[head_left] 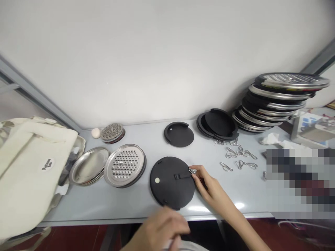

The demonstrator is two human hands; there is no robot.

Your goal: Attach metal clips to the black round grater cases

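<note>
Black disc (170, 191) lies on the grey table (89, 204), just left of the right hand (208, 184), which pinches a metal clip (192, 171); the left hand (161, 228) blurs, its hold unclear; beyond them, a white wall (157, 69) rises.

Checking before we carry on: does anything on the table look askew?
Yes: the tall disc stack at the back right seems askew. Its upper discs sit further right than the lower ones, though the camera angle may exaggerate that.
</note>
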